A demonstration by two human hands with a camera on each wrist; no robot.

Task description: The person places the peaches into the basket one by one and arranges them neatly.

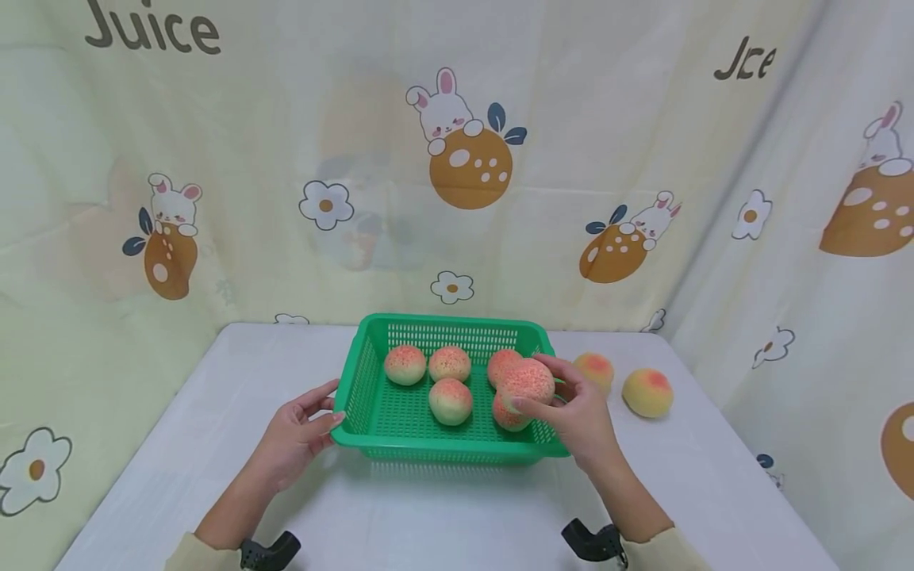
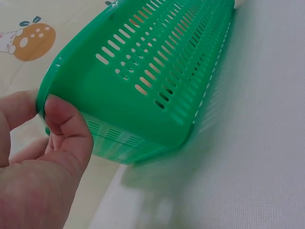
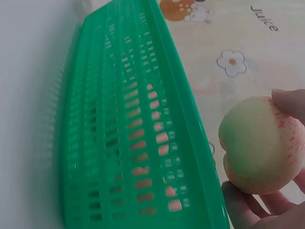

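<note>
A green plastic basket [image 1: 400,448] stands on the table with several pink-and-cream peaches inside, one of them a peach [image 1: 451,402] near its middle. My left hand [image 1: 296,436] pinches the basket's left rim between thumb and fingers; the left wrist view shows this hand [image 2: 43,167] at the rim's corner. Over the basket's right end, my right hand [image 1: 581,412] holds a speckled peach [image 1: 528,381] above the others. In the right wrist view that peach [image 3: 259,145] sits between thumb and fingers, higher than the basket rim.
Right of the basket, two yellow-and-red peaches lie on the white table: a nearer peach [image 1: 647,392] and another peach [image 1: 595,369] partly behind my right hand. A printed curtain [image 1: 357,119] hangs behind the table and along its sides.
</note>
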